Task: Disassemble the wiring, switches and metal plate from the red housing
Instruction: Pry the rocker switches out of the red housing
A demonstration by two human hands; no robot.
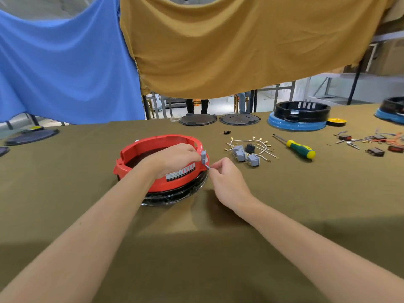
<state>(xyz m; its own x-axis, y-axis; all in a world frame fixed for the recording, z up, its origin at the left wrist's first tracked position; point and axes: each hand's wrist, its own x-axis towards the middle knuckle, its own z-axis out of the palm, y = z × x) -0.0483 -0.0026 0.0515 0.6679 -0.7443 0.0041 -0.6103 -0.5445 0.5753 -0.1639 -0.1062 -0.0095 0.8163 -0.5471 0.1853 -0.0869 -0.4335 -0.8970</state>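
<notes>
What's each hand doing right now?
Left hand: fingers hold the grey switch at the red housing rim.
Right hand: fingers pinch the switch's lower end.

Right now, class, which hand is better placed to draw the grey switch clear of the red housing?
Probably the right hand: it pinches the grey switch's lower tip outside the red housing. The left hand reaches over the rim, touching the switch from inside.

One head-worn wide-angle view looks forward and down, close over the table [240, 248]
</notes>
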